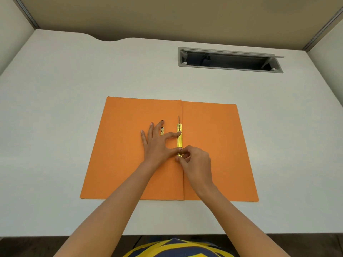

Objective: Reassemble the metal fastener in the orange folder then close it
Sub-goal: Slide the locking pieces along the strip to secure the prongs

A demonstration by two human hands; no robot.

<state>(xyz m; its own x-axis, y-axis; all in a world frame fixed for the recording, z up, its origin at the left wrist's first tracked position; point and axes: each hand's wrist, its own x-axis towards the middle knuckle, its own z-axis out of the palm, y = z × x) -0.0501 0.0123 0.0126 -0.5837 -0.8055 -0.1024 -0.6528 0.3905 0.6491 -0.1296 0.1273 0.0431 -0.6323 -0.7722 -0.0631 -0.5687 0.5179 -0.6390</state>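
Note:
The orange folder (213, 145) lies open and flat on the white desk. A gold metal fastener bar (179, 140) runs along its centre fold, with one thin prong sticking up at its far end. A second gold bar (162, 131) lies to its left, mostly hidden under my left hand (157, 145). That hand rests spread on the left flap, index finger and thumb touching the fastener bar. My right hand (196, 162) pinches the near end of the bar with its fingertips; what is under them is hidden.
The white desk (74, 108) has a grey cable slot (230, 59) with its lid open at the back right. Beige partition walls stand behind and at both sides. The desk's front edge is near my body.

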